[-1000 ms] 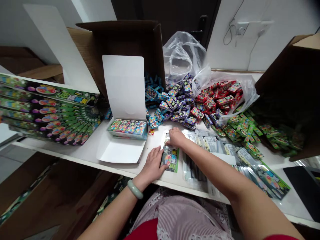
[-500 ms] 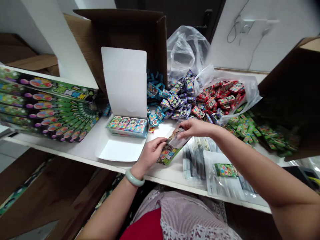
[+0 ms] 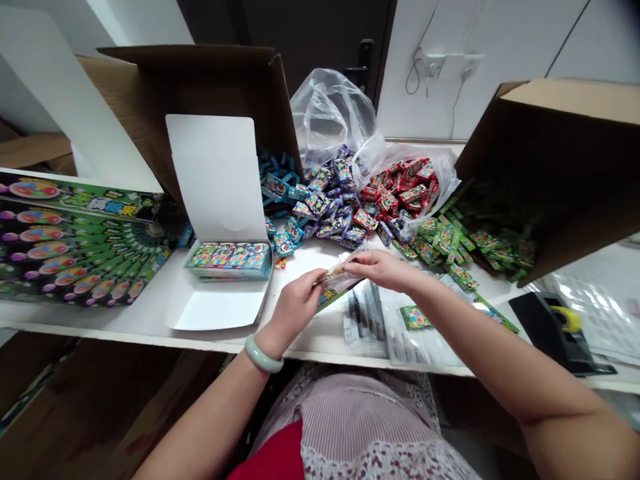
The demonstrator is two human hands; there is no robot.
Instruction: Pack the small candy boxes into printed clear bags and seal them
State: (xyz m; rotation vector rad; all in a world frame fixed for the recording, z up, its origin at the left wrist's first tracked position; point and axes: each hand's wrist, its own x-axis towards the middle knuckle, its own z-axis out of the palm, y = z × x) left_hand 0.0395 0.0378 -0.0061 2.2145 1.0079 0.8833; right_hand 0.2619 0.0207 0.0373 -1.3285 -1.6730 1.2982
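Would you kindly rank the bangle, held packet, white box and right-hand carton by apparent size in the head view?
Largest to smallest:
1. Right-hand carton
2. White box
3. Held packet, partly hidden
4. Bangle

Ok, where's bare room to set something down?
Bare tabletop shows between the left hand and the clear bags, and a strip between the white box and printed cartons. Crowded: the back, heaped with small packets, and the right, strewn with bags.

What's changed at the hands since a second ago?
The printed packet, flat on the table a second ago, is now tipped up, pinched by the left hand and right hand. The open white box and the heap of small packs look unchanged.
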